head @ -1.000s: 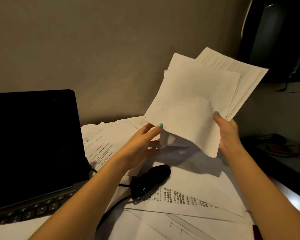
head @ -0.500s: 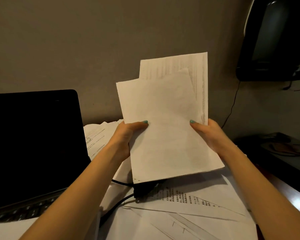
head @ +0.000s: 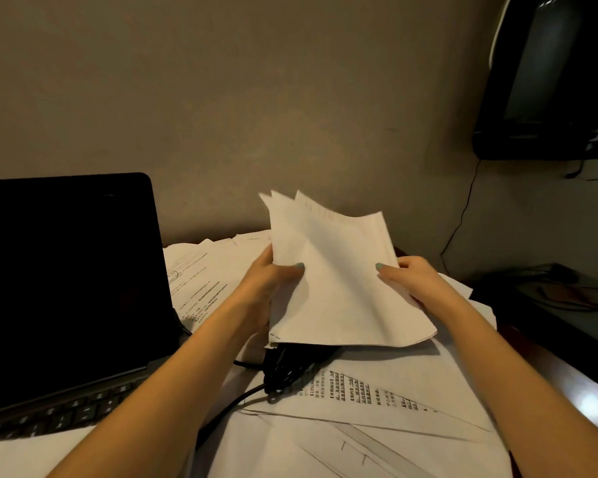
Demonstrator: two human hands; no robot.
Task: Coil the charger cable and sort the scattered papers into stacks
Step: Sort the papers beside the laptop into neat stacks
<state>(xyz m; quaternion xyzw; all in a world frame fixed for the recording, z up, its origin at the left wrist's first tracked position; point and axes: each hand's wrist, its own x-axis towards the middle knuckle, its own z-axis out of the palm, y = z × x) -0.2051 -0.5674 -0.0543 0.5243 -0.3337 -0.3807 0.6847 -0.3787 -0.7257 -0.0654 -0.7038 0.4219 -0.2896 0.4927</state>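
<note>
Both hands hold a bundle of white sheets (head: 339,281) low over the desk, its lower edge just above the black charger brick (head: 290,367). My left hand (head: 266,281) grips the bundle's left edge, thumb on the front. My right hand (head: 411,277) grips the right edge the same way. The sheets' top corners are fanned and uneven. The charger's black cable (head: 228,408) runs from the brick toward the near left, under my left forearm. Printed papers (head: 359,391) lie scattered on the desk beneath and in front of the bundle, and more papers (head: 201,274) lie behind my left hand.
An open black laptop (head: 66,281) with a dark screen stands at the left. A dark object (head: 546,81) hangs on the wall at the upper right, with a thin wire running down from it. The desk's dark wooden edge (head: 567,377) shows at the right.
The bundle has come down from chest height toward the desk and tilted back. Both hands still grip its sides, and the sheets now sit closer together than a second ago.
</note>
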